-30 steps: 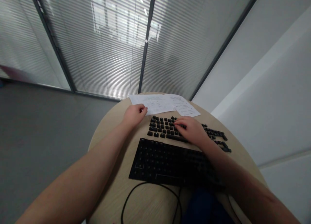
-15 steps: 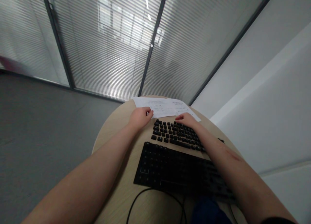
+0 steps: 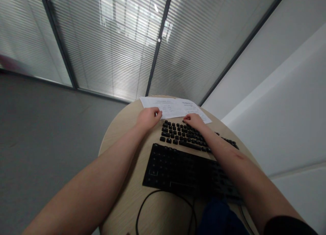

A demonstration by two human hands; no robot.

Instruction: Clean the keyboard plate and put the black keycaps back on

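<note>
My left hand point(image 3: 149, 116) is closed, its fingers curled at the left end of the paper sheets point(image 3: 173, 107); whether anything is inside cannot be made out. Farther right, my right hand point(image 3: 194, 120) pinches a black keycap point(image 3: 183, 121) between thumb and finger, just past the near edge of the paper. Rows of loose black keycaps point(image 3: 190, 145) lie on the table in keyboard order, partly covered by my right forearm. Nearer to me rests the black keyboard base point(image 3: 175, 167), with a few caps along its upper left edge and its right part under my arm.
A round wooden table point(image 3: 117, 126) bears everything. The keyboard's black cable point(image 3: 150, 193) loops at the near side, beside blue cloth point(image 3: 221, 218). Glass partitions with blinds point(image 3: 114, 58) stand behind the table, and a white wall point(image 3: 280, 92) rises on the right.
The view has shifted slightly, so the table and keyboard appear higher. My right hand has closed its fingers on a keycap. My left hand stays curled by the paper.
</note>
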